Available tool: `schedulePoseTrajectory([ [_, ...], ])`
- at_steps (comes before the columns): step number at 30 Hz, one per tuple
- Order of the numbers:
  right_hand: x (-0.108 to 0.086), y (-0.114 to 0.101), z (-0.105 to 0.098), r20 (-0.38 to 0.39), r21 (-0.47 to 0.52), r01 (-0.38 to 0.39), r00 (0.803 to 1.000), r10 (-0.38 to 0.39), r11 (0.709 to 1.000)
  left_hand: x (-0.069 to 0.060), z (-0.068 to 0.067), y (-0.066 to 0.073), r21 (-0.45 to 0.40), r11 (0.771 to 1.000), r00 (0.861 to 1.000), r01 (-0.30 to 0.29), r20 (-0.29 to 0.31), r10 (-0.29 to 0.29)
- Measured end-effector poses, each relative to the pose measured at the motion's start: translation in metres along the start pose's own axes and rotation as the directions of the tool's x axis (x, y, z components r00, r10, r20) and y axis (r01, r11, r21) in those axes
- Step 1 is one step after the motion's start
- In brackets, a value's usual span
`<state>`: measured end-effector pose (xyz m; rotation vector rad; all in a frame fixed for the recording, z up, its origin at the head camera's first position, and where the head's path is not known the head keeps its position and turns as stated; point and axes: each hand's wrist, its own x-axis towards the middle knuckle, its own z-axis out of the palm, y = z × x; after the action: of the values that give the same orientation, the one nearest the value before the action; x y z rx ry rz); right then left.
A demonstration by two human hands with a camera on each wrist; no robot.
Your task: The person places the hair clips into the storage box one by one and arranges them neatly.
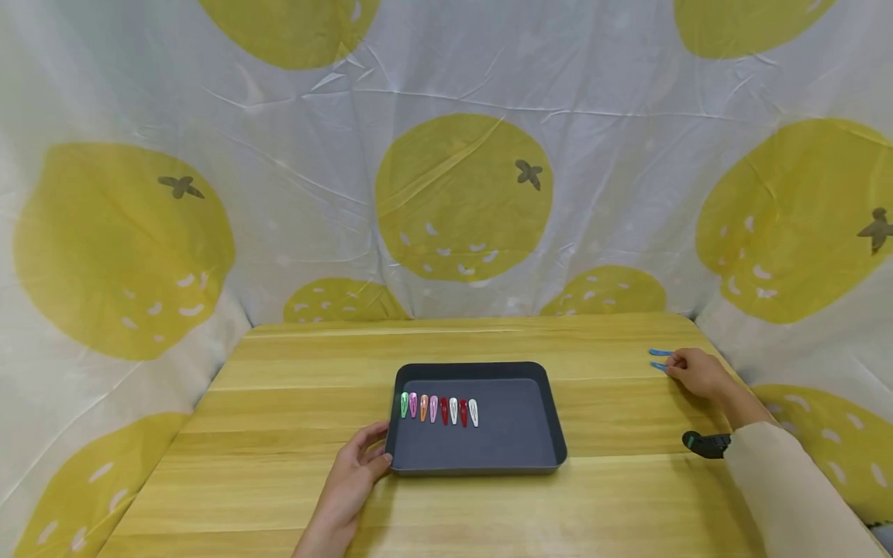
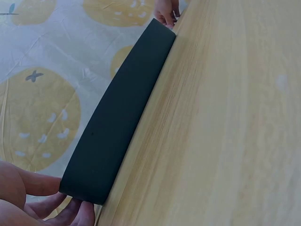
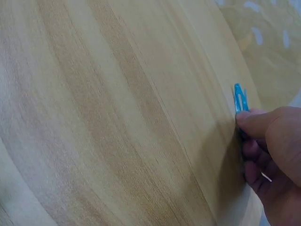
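A dark grey rectangular tray [image 1: 502, 449] lies on the wooden table, and my left hand [image 1: 353, 473] grips its near left corner. In the left wrist view the left thumb and fingers [image 2: 44, 184] hold the end of the tray's dark wall [image 2: 117, 117]. Inside the tray, a row of several snap hair clips [image 1: 434, 408] runs from the left side: green, pinks, orange, reds and whites. At the table's far right, my right hand [image 1: 700, 373] pinches a blue hair clip [image 3: 241, 98] between thumb and fingers. Two blue clips [image 1: 659, 353] show by that hand in the head view.
A black curved object [image 1: 706, 445] with a green mark shows beside the right sleeve [image 1: 781, 473]. The wooden table [image 1: 279, 434] spreads around the tray. A white curtain [image 1: 300, 194] printed with yellow fruit hangs behind the table and along both sides.
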<state>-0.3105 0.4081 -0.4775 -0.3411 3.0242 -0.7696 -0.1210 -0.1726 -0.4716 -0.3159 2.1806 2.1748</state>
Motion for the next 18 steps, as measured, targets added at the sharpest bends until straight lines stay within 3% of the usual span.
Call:
schedulePoseTrajectory([
  [12, 0.005, -0.016, -0.002, 0.032, 0.058, 0.005, 0.999, -0.007, 0.998, 0.000, -0.001, -0.001, -0.013, 1.000, 1.000, -0.017, 0.002, 0.017],
  [18, 0.009, -0.030, -0.001, 0.067, 0.107, 0.043, 0.996, -0.051, 0.993, 0.000, -0.001, -0.001, -0.017, 1.000, 1.000, -0.018, 0.009, 0.018],
])
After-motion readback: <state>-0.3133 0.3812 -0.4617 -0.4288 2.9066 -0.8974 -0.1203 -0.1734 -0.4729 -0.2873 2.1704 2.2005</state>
